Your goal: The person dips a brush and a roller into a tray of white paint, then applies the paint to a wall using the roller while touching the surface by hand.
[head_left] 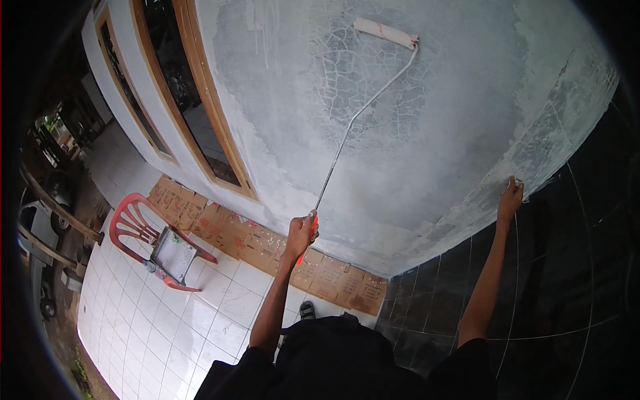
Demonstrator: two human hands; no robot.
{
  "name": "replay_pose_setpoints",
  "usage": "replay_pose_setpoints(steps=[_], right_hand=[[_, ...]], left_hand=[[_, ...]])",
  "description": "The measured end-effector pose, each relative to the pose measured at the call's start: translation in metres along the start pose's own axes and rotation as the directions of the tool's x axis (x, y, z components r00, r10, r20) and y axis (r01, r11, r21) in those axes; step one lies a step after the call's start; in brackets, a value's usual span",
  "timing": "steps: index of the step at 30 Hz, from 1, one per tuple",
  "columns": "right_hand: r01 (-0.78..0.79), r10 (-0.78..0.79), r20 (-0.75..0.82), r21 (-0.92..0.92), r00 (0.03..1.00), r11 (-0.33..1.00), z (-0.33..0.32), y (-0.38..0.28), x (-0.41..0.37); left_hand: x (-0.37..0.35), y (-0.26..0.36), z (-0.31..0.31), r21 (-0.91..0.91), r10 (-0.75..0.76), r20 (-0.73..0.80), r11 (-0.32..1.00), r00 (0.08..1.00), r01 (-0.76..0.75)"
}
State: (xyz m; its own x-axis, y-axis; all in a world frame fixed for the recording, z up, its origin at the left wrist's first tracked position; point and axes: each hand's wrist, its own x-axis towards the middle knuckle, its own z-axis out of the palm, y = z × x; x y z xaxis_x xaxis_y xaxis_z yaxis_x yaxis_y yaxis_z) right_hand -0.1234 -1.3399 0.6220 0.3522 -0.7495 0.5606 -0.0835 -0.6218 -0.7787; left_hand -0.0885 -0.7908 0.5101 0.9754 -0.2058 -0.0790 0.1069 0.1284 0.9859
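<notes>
My left hand [302, 235] is wrapped round the orange handle of a paint roller [385, 32]. The roller's long thin metal rod runs up to a whitish sleeve that rests on, or very near, the patchy grey-white wall [460, 100]. Fine cracked lines mark the wall around and below the sleeve. Off to the right, my right hand [511, 197] is raised at the wall's lower edge, just above the dark tiles. Its fingers are pressed together; whatever they may hold is too small to name.
A red plastic chair [135, 223] stands on white floor tiles at left, with a paint tray [175, 256] on its seat. Flattened cardboard [253, 245] lines the wall's foot. Wood-framed windows [193, 100] are at upper left. Glossy black tiles [553, 267] cover the right side.
</notes>
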Motion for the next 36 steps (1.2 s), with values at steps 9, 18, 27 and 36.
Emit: replay_pose_setpoints(steps=[9, 18, 27, 36], right_hand=[[0.023, -0.024, 0.024, 0.073, 0.999, 0.997, 0.000, -0.004, -0.006], [0.037, -0.037, 0.000, 0.030, 0.999, 0.999, 0.004, -0.004, -0.004], [0.063, -0.063, -0.007, 0.028, 0.998, 0.998, 0.001, -0.010, -0.009], [0.085, -0.086, 0.007, 0.087, 0.996, 0.993, 0.004, 0.002, -0.004]], left_hand=[[-0.071, -0.173, -0.048, 0.120, -0.159, -0.083, 0.978, 0.984, 0.168], [-0.051, -0.093, -0.026, 0.089, -0.155, -0.039, 0.984, 0.987, 0.157], [-0.043, 0.014, 0.024, -0.053, -0.102, 0.049, 0.993, 0.994, 0.105], [-0.105, -0.157, -0.021, 0.245, -0.180, -0.093, 0.949, 0.979, 0.198]])
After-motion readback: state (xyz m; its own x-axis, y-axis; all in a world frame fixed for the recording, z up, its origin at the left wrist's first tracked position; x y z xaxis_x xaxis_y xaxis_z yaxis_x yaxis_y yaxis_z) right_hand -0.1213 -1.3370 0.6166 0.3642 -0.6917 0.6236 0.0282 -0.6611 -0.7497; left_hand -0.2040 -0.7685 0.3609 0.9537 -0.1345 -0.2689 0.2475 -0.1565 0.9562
